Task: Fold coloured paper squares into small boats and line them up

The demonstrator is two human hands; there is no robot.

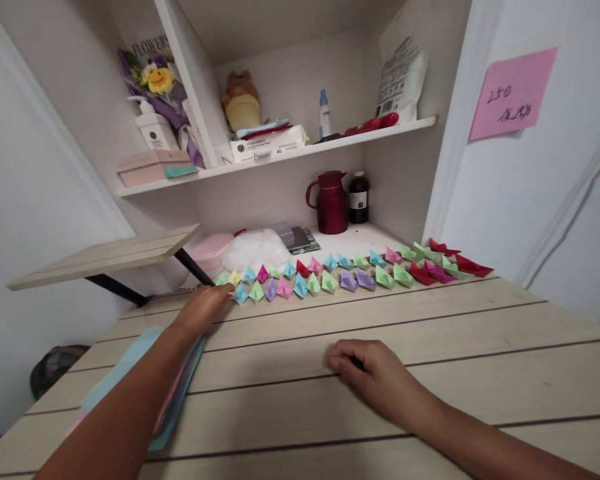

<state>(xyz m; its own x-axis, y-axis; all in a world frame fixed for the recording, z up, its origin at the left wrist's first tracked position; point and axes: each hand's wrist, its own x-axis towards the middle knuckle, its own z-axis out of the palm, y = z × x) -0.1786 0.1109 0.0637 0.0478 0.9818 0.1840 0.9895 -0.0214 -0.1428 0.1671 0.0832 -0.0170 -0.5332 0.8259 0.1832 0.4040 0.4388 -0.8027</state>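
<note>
Paper boats [330,277]: two rows along the far edge of the table [430,347], peaks up. Row axis from near left to far right; hull long axis roughly along the row (small, hard to confirm). Judged very light, thin, easily crushed, apt to slide. Best taken by the centre peak or lightly across both hull sides.

Left hand [203,308]: at the rows' left end, fingers together and extended; pinch cannot be told.

Right hand [370,373]: on the table, fingers curled under, nothing seen in it.

Stack of coloured sheets [177,393] beneath the left forearm.
</note>
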